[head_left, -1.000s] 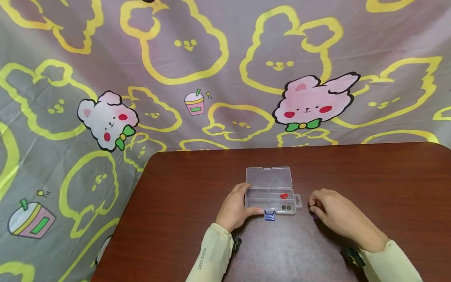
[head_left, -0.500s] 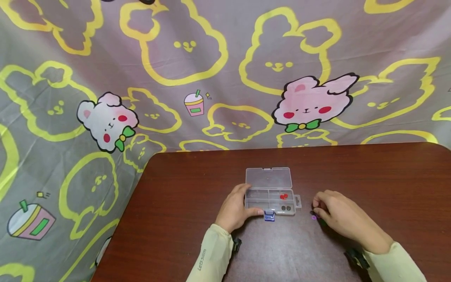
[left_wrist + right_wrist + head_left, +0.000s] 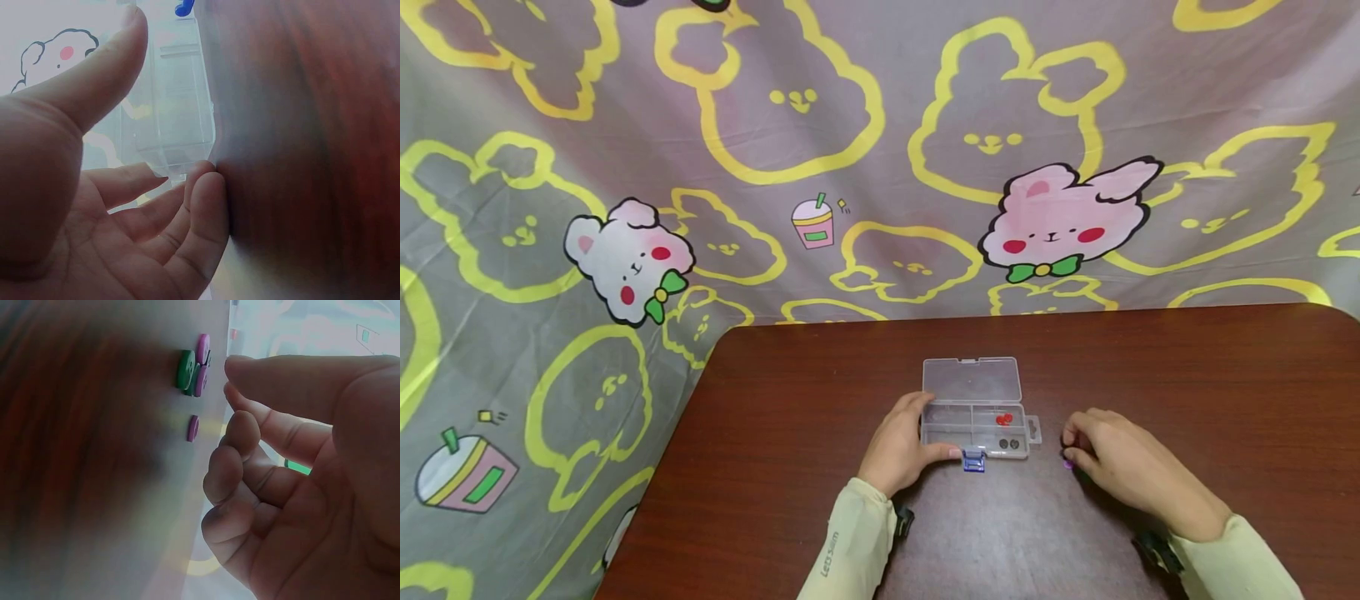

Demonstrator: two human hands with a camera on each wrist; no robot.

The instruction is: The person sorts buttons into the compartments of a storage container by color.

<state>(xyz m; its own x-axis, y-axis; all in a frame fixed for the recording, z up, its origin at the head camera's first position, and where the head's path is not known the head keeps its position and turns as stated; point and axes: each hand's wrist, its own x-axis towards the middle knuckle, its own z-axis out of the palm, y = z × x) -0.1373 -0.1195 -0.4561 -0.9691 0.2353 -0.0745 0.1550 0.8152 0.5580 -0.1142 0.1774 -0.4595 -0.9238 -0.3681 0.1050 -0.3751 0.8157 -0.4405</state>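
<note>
A clear plastic compartment box [image 3: 946, 437] lies on the table with its lid [image 3: 972, 382] swung back. My left hand [image 3: 895, 446] grips its left end, thumb along the front near the blue latch [image 3: 973, 461] and fingers at the side. Red buttons [image 3: 1004, 419] lie in the back right compartment, dark buttons [image 3: 1009, 444] in the front right one. To the right of the box, my right hand [image 3: 1123, 458] hovers low with fingers part curled. Beyond its thumb and index tips lie a green button [image 3: 185, 370] and several purple ones, one purple button [image 3: 194, 429] apart. I see nothing between those tips.
The brown wooden table [image 3: 805, 392] runs back to a hanging grey cloth [image 3: 910, 275] with yellow outlines and rabbit faces. A clear hanging tab [image 3: 1034, 429] sticks out from the box's right end. Both wrists wear dark straps.
My right hand shifted slightly right, baring a purple button and a bit of green, then came slightly back left over them. The left hand and the box stay in place.
</note>
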